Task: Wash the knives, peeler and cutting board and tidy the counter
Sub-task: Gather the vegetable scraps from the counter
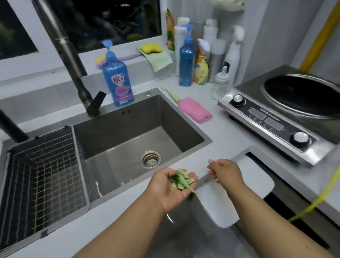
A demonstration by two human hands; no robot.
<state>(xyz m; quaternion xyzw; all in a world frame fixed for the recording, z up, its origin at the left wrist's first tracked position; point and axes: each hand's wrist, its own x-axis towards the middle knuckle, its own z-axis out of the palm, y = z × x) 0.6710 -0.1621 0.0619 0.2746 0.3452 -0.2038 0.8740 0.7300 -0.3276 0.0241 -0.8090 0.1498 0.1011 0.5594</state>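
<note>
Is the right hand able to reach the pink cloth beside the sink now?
Probably yes. The right hand hovers over the white cutting board, and the bare counter between it and the pink cloth holds nothing in the way. Its fingers look pinched on something small, so it may need to let go first.

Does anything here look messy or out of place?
Mostly tidy. The left hand cups a pile of green peelings, and the white cutting board juts out past the counter's edge.
</note>
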